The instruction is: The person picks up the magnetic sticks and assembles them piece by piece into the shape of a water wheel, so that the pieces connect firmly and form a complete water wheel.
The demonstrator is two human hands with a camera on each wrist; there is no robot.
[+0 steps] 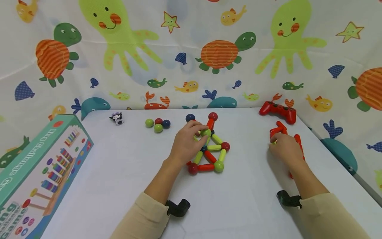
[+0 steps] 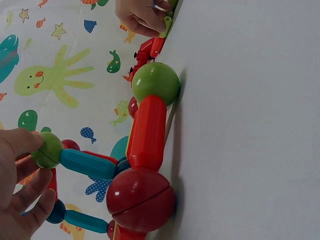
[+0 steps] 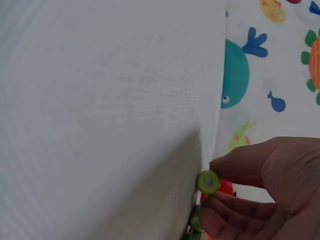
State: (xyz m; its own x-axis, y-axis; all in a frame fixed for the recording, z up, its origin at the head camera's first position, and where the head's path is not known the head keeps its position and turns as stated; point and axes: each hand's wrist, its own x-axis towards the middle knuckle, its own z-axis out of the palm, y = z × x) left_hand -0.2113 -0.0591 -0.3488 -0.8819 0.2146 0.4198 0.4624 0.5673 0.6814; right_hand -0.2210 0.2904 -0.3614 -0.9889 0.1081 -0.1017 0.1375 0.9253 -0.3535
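Observation:
A structure of coloured magnetic sticks and balls stands mid-table, with a red ball (image 1: pixel 193 168) and a green ball (image 1: pixel 219 166) at its near corners. My left hand (image 1: pixel 186 141) holds a raised green ball (image 2: pixel 46 151) between thumb and fingers; a teal stick (image 2: pixel 87 164) runs from that ball into the structure. At the right, my right hand (image 1: pixel 286 149) pinches a green stick (image 3: pixel 208 182), whose round end faces the right wrist camera. Around that hand lie red sticks (image 1: pixel 298 141), partly hidden by it, and more green pieces (image 3: pixel 196 218) show below its fingers.
Several loose balls (image 1: pixel 158 128) sit together behind and left of the structure. A small black-and-white figurine (image 1: pixel 117 118) is farther left. A toy box (image 1: pixel 44 176) stands along the left edge. The red game controller (image 1: pixel 277 112) lies at the back right.

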